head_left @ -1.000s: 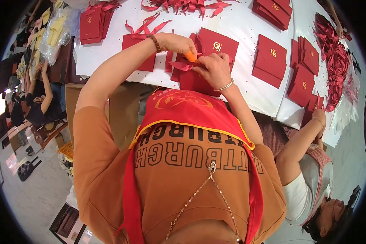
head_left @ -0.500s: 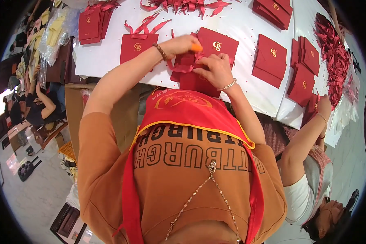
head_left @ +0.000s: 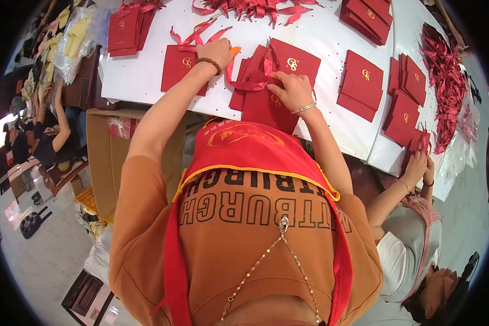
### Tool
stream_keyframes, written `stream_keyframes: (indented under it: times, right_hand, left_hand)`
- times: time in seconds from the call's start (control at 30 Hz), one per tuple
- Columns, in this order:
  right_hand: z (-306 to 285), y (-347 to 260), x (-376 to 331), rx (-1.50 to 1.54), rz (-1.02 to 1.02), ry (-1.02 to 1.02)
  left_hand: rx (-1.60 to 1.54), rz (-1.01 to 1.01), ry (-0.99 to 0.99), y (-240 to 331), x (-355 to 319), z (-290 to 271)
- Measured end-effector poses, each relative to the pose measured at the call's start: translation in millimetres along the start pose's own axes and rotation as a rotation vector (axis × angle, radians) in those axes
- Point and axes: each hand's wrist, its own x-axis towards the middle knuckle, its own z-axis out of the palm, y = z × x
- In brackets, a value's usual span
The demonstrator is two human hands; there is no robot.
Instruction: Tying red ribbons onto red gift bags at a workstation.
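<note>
Two hands busy here: the left hand has slid further left, pinching a small orange tool and tugging the red satin ribbon taut, while the right hand presses flat, unclosed, on the dark red paper envelope near the white table's edge.

Flat dark-red envelope, ribbon across

Bare table strip betw. envelope stacks; ribbon pile across far edge.
</note>
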Motion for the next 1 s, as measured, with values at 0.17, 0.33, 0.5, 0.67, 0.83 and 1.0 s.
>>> stream_keyframes:
  times: [0.17, 0.33, 0.5, 0.67, 0.83, 1.0]
  right_hand:
    - [-2, 2, 4, 0.029, 0.026, -0.052]
    - [-13, 1, 14, 0.179, 0.095, -0.096]
    - [-6, -17, 40, 0.329, 0.056, -0.155]
    - [-13, -38, 12, -0.319, -0.153, 0.204]
    - [-20, -22, -12, -0.217, -0.017, 0.195]
    - [-20, 0, -13, 0.118, 0.193, 0.103]
  left_hand:
    - [-0.245, 0.080, 0.149, -17, 10, 15]
    - [-1.369, 0.183, -0.091, 9, -21, -41]
    - [-0.905, 0.294, -0.091, 30, -40, -48]
    - [-0.757, 0.282, -0.123, 13, -35, -18]
    - [-0.719, 0.306, -0.153, 18, -32, -17]
    - [-1.177, 0.247, -0.208, 22, -38, -19]
